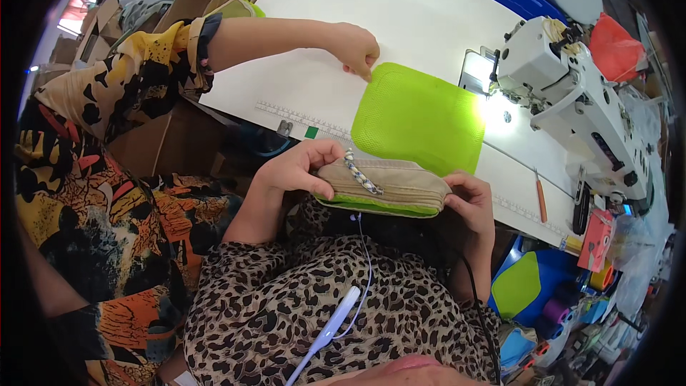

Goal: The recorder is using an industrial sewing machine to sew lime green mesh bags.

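Observation:
Just in front of my body, above the table's near edge, I hold a beige zippered pouch [414,180] with a bright green underside. My left hand [306,169] pinches its left end, thumb on the front face. My right hand [469,202] grips the right end between thumb and fingers. A short patterned cord loop [359,174] lies across the pouch near my left fingers. Beyond it, a lime-green textured panel [421,114] with rounded corners lies on the white table [329,0]. A co-worker's hand [355,46] touches that panel's upper left corner.
A white sewing machine [564,75] stands at the right, its lamp lit beside the panel. Measuring tape strips [304,119] run along the table's near edge. An orange-handled tool [541,200] lies at the right. Below it, a blue bin [547,279] holds a green piece [517,286].

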A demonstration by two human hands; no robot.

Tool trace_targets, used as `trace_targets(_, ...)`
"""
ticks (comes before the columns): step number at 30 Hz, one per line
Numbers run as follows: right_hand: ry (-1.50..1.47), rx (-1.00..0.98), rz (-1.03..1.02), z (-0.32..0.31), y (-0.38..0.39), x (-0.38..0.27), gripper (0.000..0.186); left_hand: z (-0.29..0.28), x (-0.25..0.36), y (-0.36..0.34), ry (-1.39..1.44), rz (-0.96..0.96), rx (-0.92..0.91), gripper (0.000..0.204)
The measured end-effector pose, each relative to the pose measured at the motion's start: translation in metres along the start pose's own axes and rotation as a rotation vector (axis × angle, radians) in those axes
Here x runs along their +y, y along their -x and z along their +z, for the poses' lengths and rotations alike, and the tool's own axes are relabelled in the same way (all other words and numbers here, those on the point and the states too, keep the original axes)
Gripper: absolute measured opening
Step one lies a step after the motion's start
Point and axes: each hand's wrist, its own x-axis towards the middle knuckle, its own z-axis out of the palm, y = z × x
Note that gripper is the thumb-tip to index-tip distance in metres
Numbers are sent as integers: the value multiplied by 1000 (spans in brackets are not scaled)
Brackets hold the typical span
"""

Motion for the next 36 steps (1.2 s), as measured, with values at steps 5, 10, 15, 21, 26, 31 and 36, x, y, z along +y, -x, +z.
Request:
trace_targets(5,20,10,4,1,5,-5,13,2,5,-8,4,43,-1,47)
trace_targets(10,-5,0,20,9,5,-12,8,-4,4,-8,-30,34,90,49)
trace_targets(15,-10,45,2,-5,15,-11,7,20,12,-30,-21,64,136,43)
trace_targets(21,42,228,-32,-15,14,-18,9,47,25,-178,-743,-7,43,34)
trace_targets(26,291,337,-96,-16,8,-26,11,62,47,-299,-1622,-85,-154,44)
trace_targets(31,983,404,-131,-22,-8,-29,13,64,44,-303,-1666,-85,-173,46)
trace_targets(36,1092,356,-45,-26,-19,-15,15,57,44,-302,-1670,-79,-177,49)
